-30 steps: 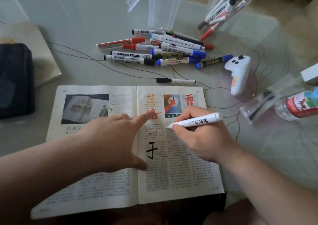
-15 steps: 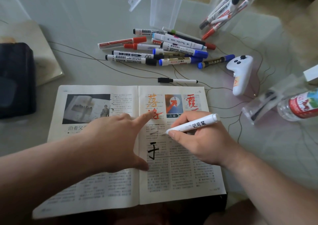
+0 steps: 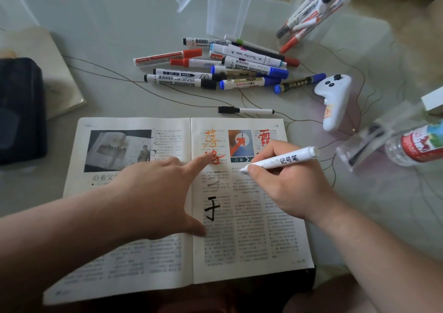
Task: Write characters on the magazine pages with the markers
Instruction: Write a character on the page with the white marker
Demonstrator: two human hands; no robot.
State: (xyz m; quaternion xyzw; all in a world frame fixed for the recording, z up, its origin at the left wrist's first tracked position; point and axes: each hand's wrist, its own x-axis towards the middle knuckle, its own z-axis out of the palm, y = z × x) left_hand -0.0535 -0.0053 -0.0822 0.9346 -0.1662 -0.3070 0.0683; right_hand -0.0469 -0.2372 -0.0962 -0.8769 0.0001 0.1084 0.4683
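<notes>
I judge the white marker [image 3: 285,160], pinched near its tip by the curled fingers of my right hand [image 3: 287,185], light and stiff, at two o'clock on the thin, floppy magazine [image 3: 251,241], which my left hand [image 3: 155,193], fingers straight, pins flat at nine o'clock.

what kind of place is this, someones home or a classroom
Probably a table at home, not certain: loose markers, an open magazine and a water bottle lie on its glassy top.
</notes>
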